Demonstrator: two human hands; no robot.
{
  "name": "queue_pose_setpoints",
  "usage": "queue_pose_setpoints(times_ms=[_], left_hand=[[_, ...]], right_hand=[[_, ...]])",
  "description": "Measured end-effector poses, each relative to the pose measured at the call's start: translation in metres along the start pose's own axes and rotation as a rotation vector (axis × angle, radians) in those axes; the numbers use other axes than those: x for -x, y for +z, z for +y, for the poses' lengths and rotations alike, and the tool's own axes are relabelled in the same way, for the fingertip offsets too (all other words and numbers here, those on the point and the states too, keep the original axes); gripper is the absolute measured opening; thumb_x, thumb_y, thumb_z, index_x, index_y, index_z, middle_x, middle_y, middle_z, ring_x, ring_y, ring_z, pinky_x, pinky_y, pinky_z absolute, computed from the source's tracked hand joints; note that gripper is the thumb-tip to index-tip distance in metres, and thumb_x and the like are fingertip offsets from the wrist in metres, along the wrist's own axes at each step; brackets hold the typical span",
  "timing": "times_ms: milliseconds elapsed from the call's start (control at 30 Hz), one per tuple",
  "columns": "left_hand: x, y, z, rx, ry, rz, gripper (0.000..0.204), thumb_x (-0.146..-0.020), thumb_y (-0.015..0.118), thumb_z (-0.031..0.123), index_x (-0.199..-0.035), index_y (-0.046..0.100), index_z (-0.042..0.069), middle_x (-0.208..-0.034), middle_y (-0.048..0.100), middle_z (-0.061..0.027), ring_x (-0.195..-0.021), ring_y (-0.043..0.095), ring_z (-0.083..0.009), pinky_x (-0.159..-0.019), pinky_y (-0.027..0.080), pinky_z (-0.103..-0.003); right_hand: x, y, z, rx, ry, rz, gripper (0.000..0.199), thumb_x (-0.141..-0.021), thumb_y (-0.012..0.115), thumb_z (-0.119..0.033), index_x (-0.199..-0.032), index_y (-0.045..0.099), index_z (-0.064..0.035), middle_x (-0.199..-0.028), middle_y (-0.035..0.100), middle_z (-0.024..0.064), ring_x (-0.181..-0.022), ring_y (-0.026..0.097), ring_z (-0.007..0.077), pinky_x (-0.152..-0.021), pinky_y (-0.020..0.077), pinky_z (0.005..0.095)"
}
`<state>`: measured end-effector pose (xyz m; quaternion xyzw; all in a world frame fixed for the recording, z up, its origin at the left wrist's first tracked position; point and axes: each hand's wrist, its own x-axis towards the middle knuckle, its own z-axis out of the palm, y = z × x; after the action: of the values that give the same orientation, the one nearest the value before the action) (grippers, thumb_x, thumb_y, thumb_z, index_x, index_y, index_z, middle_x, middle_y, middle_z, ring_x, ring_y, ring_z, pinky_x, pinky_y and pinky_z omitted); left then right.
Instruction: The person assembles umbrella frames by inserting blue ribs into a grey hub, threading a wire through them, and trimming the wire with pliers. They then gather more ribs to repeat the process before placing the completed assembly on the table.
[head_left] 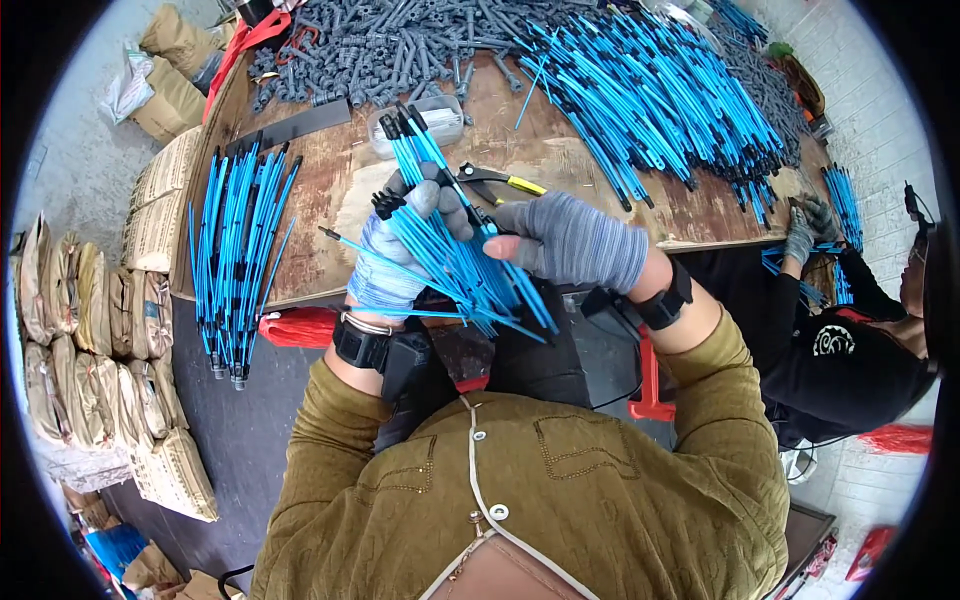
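Note:
A bundle of thin blue rods with black ends point(450, 262) is in my gloved left hand point(425, 205), its fingers wrapped round the middle. The rods fan out over the table's front edge, some pointing up and others down toward my lap. Against the bundle's right side, my gloved right hand point(535, 235) has its fingers closed on the rods, its bare thumb tip showing; how many it grips is hidden. Just beyond the hands lie pliers with yellow-and-black handles point(510, 182). A clear plastic box point(455, 112) with pale pieces in it stands behind the bundle.
More blue rods lie in a pile point(240, 240) at the left table edge and a large heap point(660, 100) at the right. Grey plastic fittings point(390, 50) cover the back. At the right, a co-worker's gloved hand point(800, 235) is near rods. Paper sacks point(90, 340) are stacked left.

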<state>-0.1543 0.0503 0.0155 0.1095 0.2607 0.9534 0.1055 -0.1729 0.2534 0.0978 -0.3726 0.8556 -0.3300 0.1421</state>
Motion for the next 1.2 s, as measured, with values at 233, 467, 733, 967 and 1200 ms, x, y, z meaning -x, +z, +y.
queue_pose_setpoints(times_ms=[233,467,733,967,1200], left_hand=[[0.025,0.017,0.008,-0.149,-0.028,-0.043,0.023,-0.083,0.060,0.012,-0.105,0.055,0.006,-0.092,0.062,-0.0118,-0.084,0.062,-0.0260,-0.077,0.051,-0.040],[0.029,0.015,0.013,-0.301,0.037,0.100,0.023,-0.083,0.060,0.010,-0.105,0.056,0.005,-0.092,0.063,-0.0126,-0.087,0.062,-0.0274,-0.078,0.051,-0.042],[0.025,0.011,0.010,-0.152,-0.018,0.097,0.026,-0.082,0.060,0.009,-0.106,0.054,0.005,-0.094,0.063,-0.0141,-0.090,0.061,-0.0294,-0.083,0.049,-0.045],[0.036,0.004,0.010,-0.058,0.001,0.088,0.027,-0.081,0.061,0.009,-0.106,0.053,0.005,-0.097,0.061,-0.0147,-0.094,0.059,-0.0305,-0.087,0.047,-0.046],[0.034,-0.001,0.010,-0.011,-0.047,0.063,0.026,-0.081,0.060,0.008,-0.106,0.053,0.005,-0.098,0.060,-0.0149,-0.095,0.058,-0.0308,-0.089,0.045,-0.047]], right_hand=[[-0.079,-0.080,0.092,0.790,0.502,0.525,0.022,-0.082,0.053,-0.022,-0.094,0.065,-0.0083,-0.091,0.064,0.0149,-0.081,0.063,0.0310,-0.070,0.0503,0.0378],[-0.095,-0.078,0.111,0.934,0.601,0.469,0.018,-0.079,0.051,-0.015,-0.085,0.065,-0.0053,-0.084,0.063,0.0175,-0.079,0.062,0.0334,-0.066,0.0502,0.0432],[-0.064,-0.090,0.065,0.939,0.332,0.604,0.027,-0.082,0.051,-0.018,-0.107,0.056,-0.0083,-0.081,0.062,0.0144,-0.073,0.061,0.0314,-0.063,0.0486,0.0428],[-0.028,-0.067,0.026,-0.479,0.248,0.390,0.034,-0.086,0.055,-0.024,-0.115,0.053,-0.0073,-0.079,0.063,0.0059,-0.067,0.059,0.0185,-0.063,0.0492,0.0350],[-0.038,-0.028,0.102,0.584,0.305,0.440,0.021,-0.082,0.057,-0.020,-0.094,0.063,-0.0048,-0.086,0.065,0.0137,-0.077,0.063,0.0290,-0.068,0.0493,0.0368]])
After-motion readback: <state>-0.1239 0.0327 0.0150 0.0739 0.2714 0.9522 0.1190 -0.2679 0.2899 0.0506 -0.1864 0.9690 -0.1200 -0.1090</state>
